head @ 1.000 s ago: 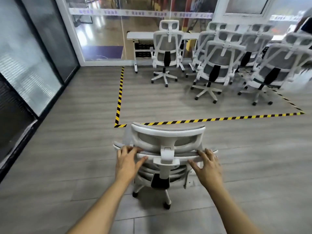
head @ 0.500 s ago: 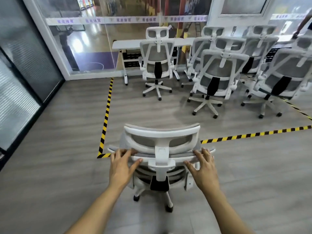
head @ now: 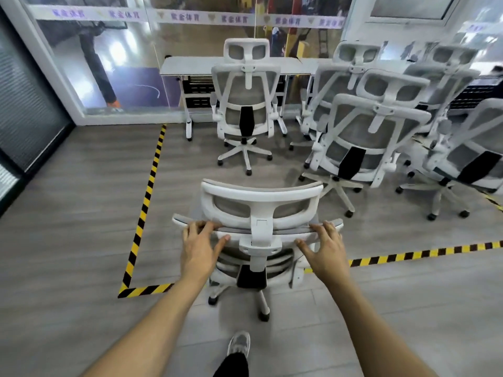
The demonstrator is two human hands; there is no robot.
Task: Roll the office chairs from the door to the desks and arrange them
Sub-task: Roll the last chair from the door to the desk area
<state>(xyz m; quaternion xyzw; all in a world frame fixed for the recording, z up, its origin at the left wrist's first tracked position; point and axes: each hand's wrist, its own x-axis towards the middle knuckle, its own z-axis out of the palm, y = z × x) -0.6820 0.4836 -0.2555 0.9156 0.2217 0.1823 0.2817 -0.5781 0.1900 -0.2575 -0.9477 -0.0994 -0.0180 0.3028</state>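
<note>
- a grey shoe (head: 239,344) is seen planted on the wood-look floor (head: 68,268), at the bottom edge of view, just behind the chair base.
- white mesh office chair (head: 261,213) is recorded upright, back toward the camera; its base stands across the near line of the yellow-black hazard tape (head: 144,210), close to the near-left corner of the taped area.
- left hand (head: 197,250): fingers are curled over the top edge of the backrest left of the headrest post, thumb on the rear face; the chair is gripped.
- right hand (head: 326,251): the same edge is gripped right of the post.
- further in, a second chair (head: 246,104) is tucked against the desk (head: 196,65) by the glass wall (head: 122,63).
- a cluster of chairs (head: 373,137) is noted to the right, packed together.
</note>
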